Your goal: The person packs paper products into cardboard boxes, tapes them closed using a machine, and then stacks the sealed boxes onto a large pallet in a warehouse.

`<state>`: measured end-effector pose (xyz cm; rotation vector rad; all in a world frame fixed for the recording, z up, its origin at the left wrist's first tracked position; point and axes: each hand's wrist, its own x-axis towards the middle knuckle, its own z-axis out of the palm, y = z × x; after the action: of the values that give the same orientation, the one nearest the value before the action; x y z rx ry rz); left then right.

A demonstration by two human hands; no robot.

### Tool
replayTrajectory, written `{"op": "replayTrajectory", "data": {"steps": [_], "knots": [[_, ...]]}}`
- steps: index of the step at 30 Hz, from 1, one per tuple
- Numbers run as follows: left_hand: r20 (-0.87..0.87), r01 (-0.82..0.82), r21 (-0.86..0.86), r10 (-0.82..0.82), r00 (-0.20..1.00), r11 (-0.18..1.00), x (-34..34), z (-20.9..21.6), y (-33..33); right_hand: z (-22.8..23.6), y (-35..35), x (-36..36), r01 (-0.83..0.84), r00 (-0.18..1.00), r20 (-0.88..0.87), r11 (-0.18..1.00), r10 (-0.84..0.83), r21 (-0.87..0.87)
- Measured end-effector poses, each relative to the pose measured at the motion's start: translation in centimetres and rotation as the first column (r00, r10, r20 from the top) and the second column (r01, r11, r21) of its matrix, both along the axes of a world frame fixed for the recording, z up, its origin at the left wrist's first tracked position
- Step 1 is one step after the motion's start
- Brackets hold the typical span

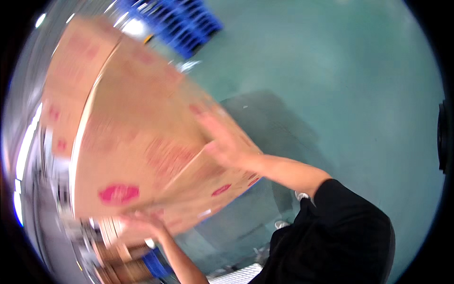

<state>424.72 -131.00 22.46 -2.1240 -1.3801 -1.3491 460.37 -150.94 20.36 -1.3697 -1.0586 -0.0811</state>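
A large brown cardboard box (pixel 132 123) with red print fills the left half of the view, blurred by motion. It sits at the top of a stack, above a lower carton (pixel 203 196) with red oval marks. My right hand (pixel 224 142) lies against the box's right side, fingers stretched out and thumb apart. At the box's near left corner is my left hand (pixel 144 223), its fingers extended along the cardboard and smeared. Another carton (pixel 75 80) with red marks stands beyond the box's far left edge.
Blue plastic pallets (pixel 175 23) lie on the green floor (pixel 340 94) at the far side. Brown cartons and a blue object (pixel 156 262) show at the lower left. My shoes (pixel 282 224) stand near the stack. A dark object (pixel 442 137) shows at the right rim.
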Motion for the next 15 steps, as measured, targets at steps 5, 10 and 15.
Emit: {"op": "replayTrajectory", "data": {"steps": [5, 10, 15], "knots": [[-0.241, -0.033, -0.818, -0.291, 0.926, 0.574, -3.6, -5.9, -21.6, -16.2, -10.3, -0.7, 0.077, 0.943, -0.258, 0.893, -0.21, -0.443], [0.014, 0.001, -0.992, -0.106, 0.994, -0.126, -21.1, -20.6, -50.1, -46.1, -30.9, -6.3, -0.2, 0.9, -0.129, 0.13, 0.417, -0.971], [-0.072, -0.089, -0.996, 0.626, 0.777, -0.003, -27.6, -21.6, -76.6, -53.8, -24.6, -18.8, 0.218, -0.85, -0.172, 0.034, 0.499, -0.975]]}}
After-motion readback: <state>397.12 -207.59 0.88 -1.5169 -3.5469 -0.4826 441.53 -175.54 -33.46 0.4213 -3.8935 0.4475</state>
